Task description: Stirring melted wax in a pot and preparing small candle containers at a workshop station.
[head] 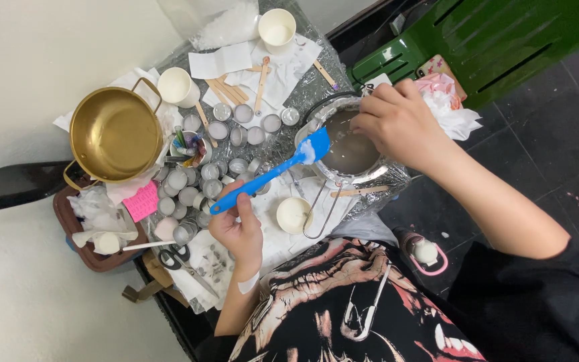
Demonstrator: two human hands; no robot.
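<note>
The left hand [239, 231] grips the blue spatula [269, 173]; the right hand [397, 124] clasps the metal bowl [343, 157]. Hold it steady, scrape slowly.

I read this as a home craft corner, not a shop or lab: a small foil-covered desk [303, 84] against a plain wall, crowded with little metal tealight cups [189, 196], wooden sticks [261, 84], a brass pot [114, 134], beside dark floor tiles [557, 127] and a green plastic chair [497, 40].
</note>
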